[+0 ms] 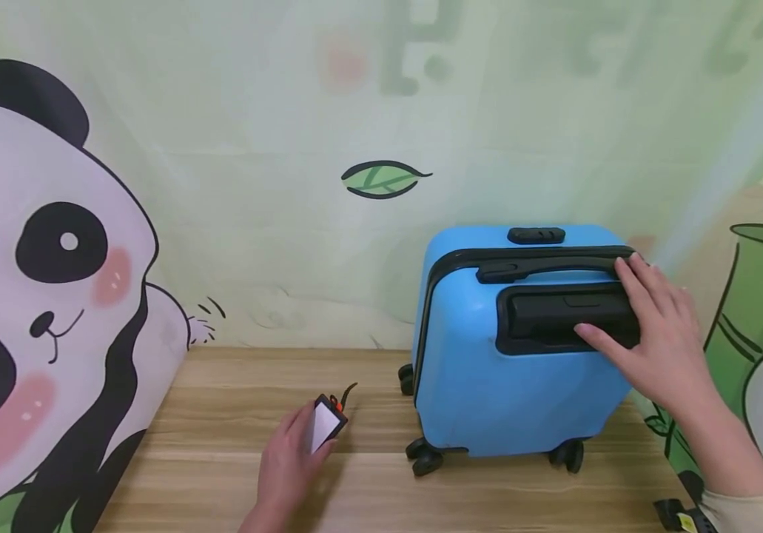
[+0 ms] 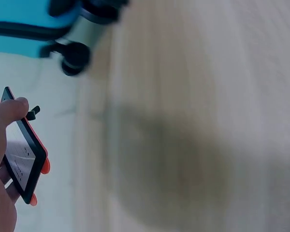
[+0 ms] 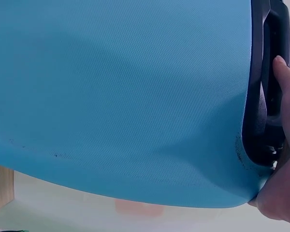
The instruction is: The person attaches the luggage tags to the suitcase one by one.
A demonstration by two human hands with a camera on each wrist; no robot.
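My left hand (image 1: 286, 463) pinches a flat, black-edged, white-faced rectangular tag (image 1: 325, 427), likely light and stiff, while my right hand (image 1: 664, 337) lies spread, gripping nothing, against the blue hard-shell suitcase (image 1: 521, 407) beneath it, probably slick and best held by its black handle (image 1: 554, 265).

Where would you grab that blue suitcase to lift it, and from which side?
Probably by the middle of the long black handle near the upper front edge of the suitcase, reaching down from above. The suitcase stands upright on its wheels, so the handle sits high and faces you. The right hand is at the handle's right end, leaving its middle uncovered.
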